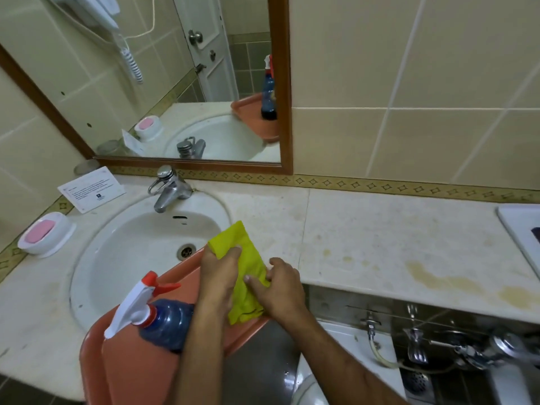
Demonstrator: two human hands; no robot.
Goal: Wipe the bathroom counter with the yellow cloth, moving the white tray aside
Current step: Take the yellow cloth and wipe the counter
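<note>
The yellow cloth [248, 258] is held between both hands above the front edge of the counter, by the sink's right rim. My left hand [219, 276] grips its upper end; my right hand [282, 287] pinches its right side. The pale stone counter [380, 244] stretches to the right and carries yellowish stains near its front edge. The white tray [518, 238] lies at the far right of the counter, partly cut off by the frame edge, with something dark on it.
An orange basin [140, 361] rests on the sink's front rim and holds a blue spray bottle [163, 320]. The white sink [140, 252] has a chrome tap [168, 188]. A pink soap in its dish [43, 233] and a printed card [92, 188] sit at left. The mirror [175, 83] hangs above.
</note>
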